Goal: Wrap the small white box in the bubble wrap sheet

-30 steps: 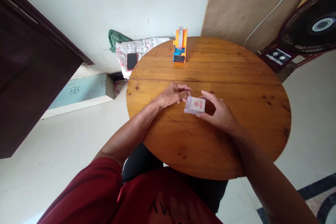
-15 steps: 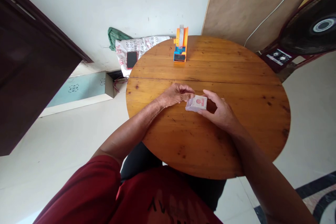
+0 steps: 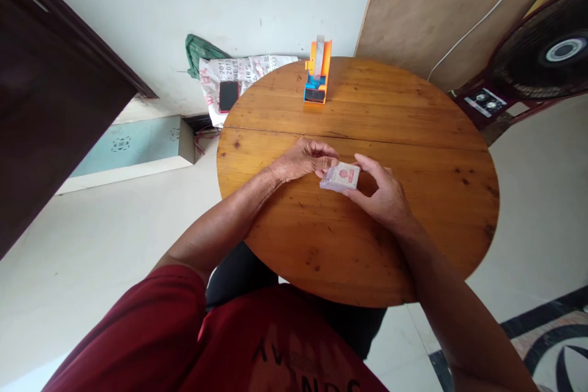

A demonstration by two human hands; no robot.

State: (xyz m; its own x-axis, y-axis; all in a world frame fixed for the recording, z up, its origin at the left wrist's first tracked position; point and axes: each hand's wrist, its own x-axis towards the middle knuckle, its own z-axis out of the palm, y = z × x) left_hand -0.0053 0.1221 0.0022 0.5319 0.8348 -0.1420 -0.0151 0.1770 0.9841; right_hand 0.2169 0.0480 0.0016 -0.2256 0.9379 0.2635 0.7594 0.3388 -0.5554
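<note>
Between my hands is a small pale box with red print on its top. A clear, slightly purplish wrap covers it and shows at its left end. My right hand grips it from the right, fingers at the far edge and thumb at the near edge. At the far left corner, my left hand has thumb and fingers pinched together on the wrap. The left fingertips partly cover that corner.
Under my hands is a round wooden table. An orange and blue tape dispenser stands near its far edge. Past the left edge, a dark phone lies on a printed white sack. A fan stands at the right.
The box has tilted a little, and my left fingers sit closer on its far left corner. My right hand keeps its grip. The whole view has shifted slightly.
</note>
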